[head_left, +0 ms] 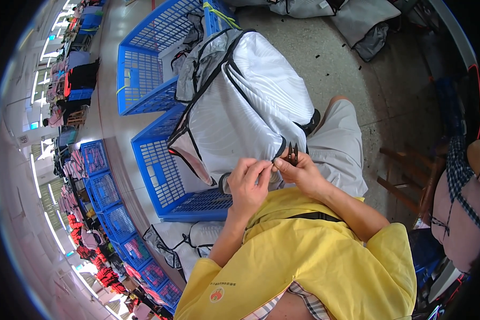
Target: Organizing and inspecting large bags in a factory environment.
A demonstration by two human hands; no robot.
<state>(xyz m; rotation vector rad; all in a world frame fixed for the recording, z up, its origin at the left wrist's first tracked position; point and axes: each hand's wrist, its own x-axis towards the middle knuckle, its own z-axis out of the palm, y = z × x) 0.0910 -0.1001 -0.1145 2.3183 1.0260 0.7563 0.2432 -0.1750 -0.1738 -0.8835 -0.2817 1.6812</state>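
Note:
A large white fabric piece [229, 117] with black bound edges and grey parts lies across my lap and over the blue crates. Its near corner, edged in black, comes up to my fingertips. My left hand [247, 184] is closed in a pinch at this corner, thumb against the forefinger. Close beside it, my right hand [306, 176] grips small black thread snips [293, 153], their points sticking up past the fingers. The right thumb also presses on the black edging. Any thread between the two hands is too small to make out.
Two blue plastic crates [157, 178] stand under and left of the fabric. More white pieces [184, 240] lie beside my left arm. Grey bundles [357, 21] rest on the floor ahead. To the right are a wooden stool [410, 181] and another person [458, 213].

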